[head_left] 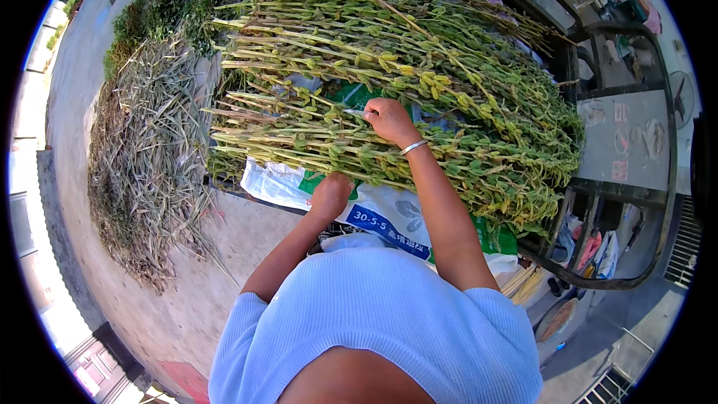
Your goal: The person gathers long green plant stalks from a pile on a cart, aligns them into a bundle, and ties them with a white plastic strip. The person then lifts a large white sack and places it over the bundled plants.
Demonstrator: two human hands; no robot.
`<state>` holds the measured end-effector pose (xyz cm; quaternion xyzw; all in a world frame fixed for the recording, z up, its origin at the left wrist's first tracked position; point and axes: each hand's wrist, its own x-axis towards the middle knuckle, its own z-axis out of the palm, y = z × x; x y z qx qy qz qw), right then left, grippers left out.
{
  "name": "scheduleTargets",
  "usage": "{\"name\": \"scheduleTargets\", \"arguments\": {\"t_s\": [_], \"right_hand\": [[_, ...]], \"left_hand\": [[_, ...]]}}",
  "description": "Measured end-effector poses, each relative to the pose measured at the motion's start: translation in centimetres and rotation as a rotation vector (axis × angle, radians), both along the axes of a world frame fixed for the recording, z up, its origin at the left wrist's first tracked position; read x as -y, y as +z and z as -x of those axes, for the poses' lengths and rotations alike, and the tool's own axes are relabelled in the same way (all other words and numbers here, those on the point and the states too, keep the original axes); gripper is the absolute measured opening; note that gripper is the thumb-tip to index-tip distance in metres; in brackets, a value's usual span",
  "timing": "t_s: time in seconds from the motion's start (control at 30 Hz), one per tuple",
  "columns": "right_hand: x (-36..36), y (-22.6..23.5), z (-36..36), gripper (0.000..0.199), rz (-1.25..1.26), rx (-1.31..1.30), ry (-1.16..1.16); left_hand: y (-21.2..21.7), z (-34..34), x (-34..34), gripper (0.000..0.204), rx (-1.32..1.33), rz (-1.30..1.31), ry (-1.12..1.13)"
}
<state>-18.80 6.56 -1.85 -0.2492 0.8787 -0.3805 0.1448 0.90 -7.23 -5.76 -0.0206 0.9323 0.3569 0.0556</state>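
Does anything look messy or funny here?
A little. The greyish, dry-looking heap on the ground to the left is tangled, with loose bits straying out, while the leafy stalks mostly lie side by side. One thin tan stalk slants across the others.

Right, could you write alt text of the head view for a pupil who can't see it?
A person's right hand, a silver bangle at the wrist, is over a thick spread of green-yellow stalks, with the left hand at its near edge. A white sack shows beneath, and a dry plant heap lies to the left.
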Motion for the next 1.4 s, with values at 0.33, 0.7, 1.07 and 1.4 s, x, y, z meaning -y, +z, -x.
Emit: {"name": "scheduleTargets", "arguments": {"t_s": [0.33, 0.7, 1.07, 1.4], "right_hand": [[-0.1, 1.1, -6.2, 0.007, 0.074, -0.415, -0.134], [0.6, -1.5, -2.4, 0.01, 0.328, -0.244, -0.454], [0.0, 2.9, -1.8, 0.008, 0.696, -0.408, -0.656], [-5.6, 17.6, -12.0, 0.01, 0.565, -0.828, -0.51]], "left_hand": [[-1.1, 3.8, 0.1, 0.028, 0.205, -0.474, 0.129], [0.3, 1.0, -0.3, 0.016, 0.029, 0.025, -0.441], [8.9, 5.1, 1.3, 0.015, -0.305, -0.073, -0.211], [21.2, 9.7, -7.2, 0.051, -0.43, -0.639, -0.482]]}}
